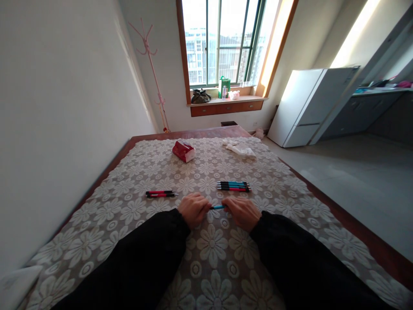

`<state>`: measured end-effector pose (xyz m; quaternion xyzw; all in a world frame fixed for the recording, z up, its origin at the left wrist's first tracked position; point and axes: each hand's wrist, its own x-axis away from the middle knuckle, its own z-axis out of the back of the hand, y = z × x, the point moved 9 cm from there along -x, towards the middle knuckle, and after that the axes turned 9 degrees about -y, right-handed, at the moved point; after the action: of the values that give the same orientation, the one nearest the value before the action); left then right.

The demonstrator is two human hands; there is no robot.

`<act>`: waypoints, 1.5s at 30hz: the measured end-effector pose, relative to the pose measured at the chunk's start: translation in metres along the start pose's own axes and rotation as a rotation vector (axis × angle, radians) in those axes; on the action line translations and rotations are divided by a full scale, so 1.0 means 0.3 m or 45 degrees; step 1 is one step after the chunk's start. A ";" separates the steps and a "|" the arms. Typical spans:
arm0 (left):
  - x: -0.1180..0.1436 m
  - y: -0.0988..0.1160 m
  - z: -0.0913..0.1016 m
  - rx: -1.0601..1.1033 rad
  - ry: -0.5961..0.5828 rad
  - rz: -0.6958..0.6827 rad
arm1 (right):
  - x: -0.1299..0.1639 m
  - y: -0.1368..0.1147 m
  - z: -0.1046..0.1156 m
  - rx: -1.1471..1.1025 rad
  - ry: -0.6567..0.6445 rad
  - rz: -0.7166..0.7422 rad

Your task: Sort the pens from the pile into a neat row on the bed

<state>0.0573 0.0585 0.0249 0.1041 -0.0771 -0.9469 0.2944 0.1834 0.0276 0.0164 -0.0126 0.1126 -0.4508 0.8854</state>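
Between my hands, a little above or on the tablecloth, is a blue pen [218, 207] with a dark end, lying crosswise. My left hand [194, 209] is closed on its dark left end. The fingers of my right hand [241, 212] pinch its blue right end. To the left lie two red-and-black pens [160, 194] side by side. Beyond my right hand is a row of several pens [233, 186], mostly blue and black, with a red one nearest me. My fingers hide both ends of the held pen.
A flower-patterned tablecloth [212, 245] covers the table. Farther back lie a red tissue pack [183, 151] and a crumpled white plastic bag [241, 150]. Past the table stand a pink coat rack [153, 69] by the wall and a white fridge [300, 103] on the right.
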 end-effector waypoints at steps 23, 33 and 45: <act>0.029 -0.045 0.071 0.300 0.224 0.156 | 0.030 0.184 0.055 -0.087 0.182 -0.253; 0.022 -0.043 0.062 0.443 0.198 0.064 | 0.045 0.180 0.121 -0.091 0.299 -0.280; 0.011 -0.057 0.017 0.276 0.087 0.145 | 0.008 0.098 0.003 -0.232 -0.003 -0.038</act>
<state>0.0441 0.0709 0.0257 0.1630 -0.1748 -0.9106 0.3373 0.2084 0.0430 0.0131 -0.0954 0.1519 -0.4516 0.8740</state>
